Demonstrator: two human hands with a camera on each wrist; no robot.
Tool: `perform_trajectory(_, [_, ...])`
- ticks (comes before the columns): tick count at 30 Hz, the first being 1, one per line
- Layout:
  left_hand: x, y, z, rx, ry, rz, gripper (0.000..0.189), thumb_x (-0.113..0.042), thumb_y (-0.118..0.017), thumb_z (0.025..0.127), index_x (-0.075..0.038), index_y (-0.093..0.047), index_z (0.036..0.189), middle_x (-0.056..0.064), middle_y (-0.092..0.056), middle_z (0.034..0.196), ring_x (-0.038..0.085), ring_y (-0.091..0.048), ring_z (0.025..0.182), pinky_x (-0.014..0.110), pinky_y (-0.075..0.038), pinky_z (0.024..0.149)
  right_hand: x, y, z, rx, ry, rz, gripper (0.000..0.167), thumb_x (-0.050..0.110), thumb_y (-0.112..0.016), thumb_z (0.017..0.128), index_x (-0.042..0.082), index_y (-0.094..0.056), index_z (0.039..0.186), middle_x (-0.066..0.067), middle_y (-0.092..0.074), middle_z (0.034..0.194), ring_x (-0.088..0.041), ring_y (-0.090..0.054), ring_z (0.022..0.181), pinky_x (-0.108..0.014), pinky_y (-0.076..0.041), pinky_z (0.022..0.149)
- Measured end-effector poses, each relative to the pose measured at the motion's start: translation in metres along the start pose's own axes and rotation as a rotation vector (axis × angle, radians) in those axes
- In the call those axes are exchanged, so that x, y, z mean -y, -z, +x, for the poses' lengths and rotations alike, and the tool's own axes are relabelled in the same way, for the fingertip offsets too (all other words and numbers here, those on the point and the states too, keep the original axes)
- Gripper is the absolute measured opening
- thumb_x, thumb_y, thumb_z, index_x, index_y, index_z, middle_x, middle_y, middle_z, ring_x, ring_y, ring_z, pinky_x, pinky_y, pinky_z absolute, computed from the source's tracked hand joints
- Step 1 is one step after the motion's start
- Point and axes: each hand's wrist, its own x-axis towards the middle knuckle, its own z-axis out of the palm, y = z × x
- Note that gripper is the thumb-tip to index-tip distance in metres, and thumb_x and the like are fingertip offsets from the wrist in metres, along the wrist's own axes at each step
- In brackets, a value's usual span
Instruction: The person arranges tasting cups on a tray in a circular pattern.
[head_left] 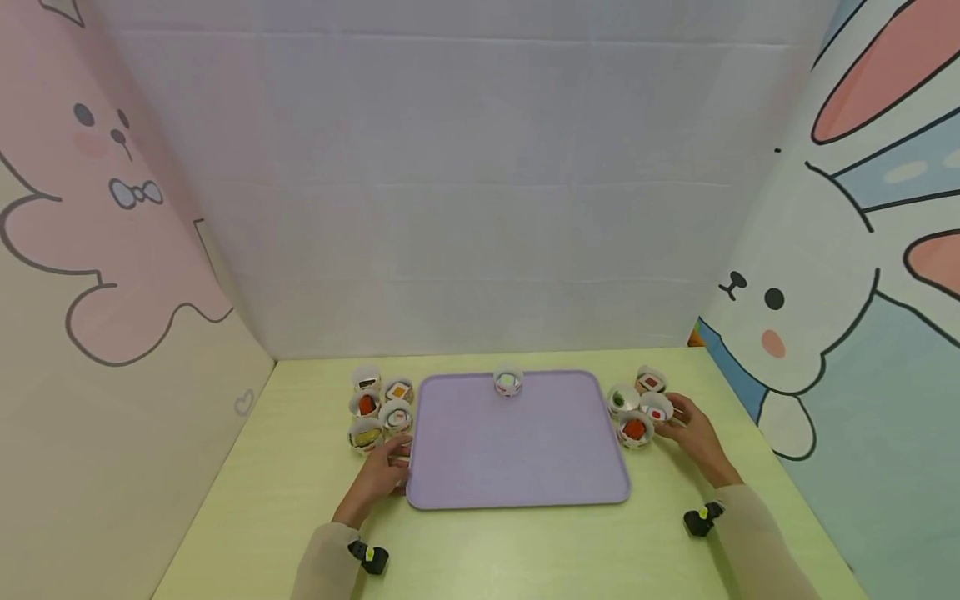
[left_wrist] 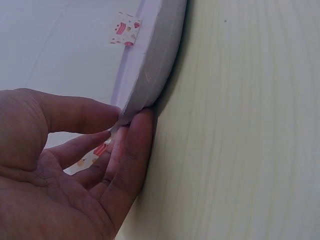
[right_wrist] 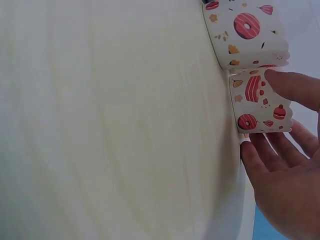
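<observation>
My left hand (head_left: 380, 475) is at the left edge of a lilac tray (head_left: 517, 450). In the left wrist view its thumb and fingers pinch the tray's rim (left_wrist: 155, 55). On the right, my right hand (head_left: 697, 437) holds a small paper cup (head_left: 657, 408) with a red-and-white piece inside. The right wrist view shows the thumb on one side of this cup (right_wrist: 260, 100), printed with cakes and donuts, and the fingers on the other. One paper cup (head_left: 507, 382) stands at the middle of the tray's far edge.
Several filled paper cups, one with a yellow piece (head_left: 366, 435), cluster left of the tray. Around the held cup stand others: one with green (head_left: 622, 401), one with orange-red (head_left: 635, 430), and one farther back (head_left: 651, 380). A white wall (head_left: 480, 200) closes off the table's back.
</observation>
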Motion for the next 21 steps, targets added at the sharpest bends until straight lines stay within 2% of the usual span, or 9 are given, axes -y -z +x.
perform_trajectory(3, [-0.0001, -0.0001, 0.0001, 0.002, 0.000, -0.002, 0.057, 0.009, -0.057, 0.084, -0.003, -0.049, 0.140, 0.019, -0.056, 0.123, 0.025, -0.059, 0.097, 0.037, -0.057, 0.058, 0.0004, -0.0017, 0.0025, -0.004, -0.011, -0.004, 0.081, 0.031, -0.069, 0.092, 0.002, -0.024, 0.152, -0.028, -0.030, 0.154, -0.045, -0.033, 0.141, -0.032, -0.047, 0.103])
perform_trajectory(6, [-0.0003, -0.0005, 0.0004, 0.001, -0.001, -0.001, 0.057, 0.009, -0.057, 0.084, -0.003, -0.049, 0.140, 0.019, -0.056, 0.123, 0.025, -0.059, 0.097, 0.037, -0.057, 0.058, 0.0001, -0.0033, 0.0051, -0.012, -0.024, -0.015, 0.079, 0.029, -0.068, 0.093, 0.001, -0.023, 0.152, -0.029, -0.030, 0.153, -0.045, -0.033, 0.141, -0.051, -0.040, 0.110])
perform_trajectory(8, [-0.0004, -0.0007, 0.0006, 0.001, -0.003, 0.001, 0.057, 0.009, -0.057, 0.084, -0.003, -0.049, 0.140, 0.019, -0.056, 0.123, 0.024, -0.059, 0.097, 0.037, -0.057, 0.058, -0.0003, -0.0043, 0.0068, -0.016, -0.029, -0.021, 0.077, 0.026, -0.067, 0.094, 0.001, -0.023, 0.152, -0.029, -0.031, 0.153, -0.045, -0.034, 0.140, -0.053, -0.038, 0.110])
perform_trajectory(11, [-0.0005, -0.0009, 0.0009, -0.001, -0.006, 0.002, 0.057, 0.008, -0.057, 0.084, -0.003, -0.049, 0.140, 0.019, -0.056, 0.123, 0.024, -0.059, 0.097, 0.037, -0.057, 0.057, -0.0004, -0.0050, 0.0084, -0.025, -0.032, -0.036, 0.076, 0.023, -0.067, 0.093, 0.001, -0.024, 0.152, -0.028, -0.033, 0.151, -0.044, -0.037, 0.138, -0.048, -0.042, 0.107])
perform_trajectory(14, [-0.0001, -0.0009, 0.0012, -0.005, -0.005, 0.000, 0.057, 0.009, -0.057, 0.084, -0.002, -0.050, 0.139, 0.019, -0.056, 0.122, 0.024, -0.059, 0.097, 0.037, -0.057, 0.057, -0.0008, -0.0050, 0.0085, -0.037, -0.019, -0.058, 0.072, 0.023, -0.067, 0.093, 0.001, -0.028, 0.150, -0.027, -0.037, 0.149, -0.044, -0.041, 0.136, -0.027, -0.047, 0.096])
perform_trajectory(17, [0.0006, -0.0010, 0.0009, -0.011, -0.008, -0.001, 0.058, 0.009, -0.057, 0.082, -0.002, -0.050, 0.139, 0.019, -0.056, 0.122, 0.024, -0.059, 0.096, 0.037, -0.057, 0.057, -0.0022, -0.0051, 0.0080, -0.054, -0.004, -0.078, 0.067, 0.022, -0.067, 0.093, 0.001, -0.034, 0.147, -0.027, -0.041, 0.146, -0.043, -0.045, 0.132, -0.010, -0.043, 0.082])
perform_trajectory(21, [0.0011, -0.0012, 0.0001, -0.013, -0.014, 0.002, 0.058, 0.009, -0.057, 0.081, -0.002, -0.051, 0.138, 0.019, -0.056, 0.121, 0.024, -0.058, 0.095, 0.037, -0.057, 0.057, -0.0031, -0.0052, 0.0071, -0.070, 0.007, -0.097, 0.064, 0.022, -0.066, 0.094, 0.002, -0.036, 0.146, -0.027, -0.044, 0.145, -0.041, -0.049, 0.127, -0.007, -0.041, 0.076])
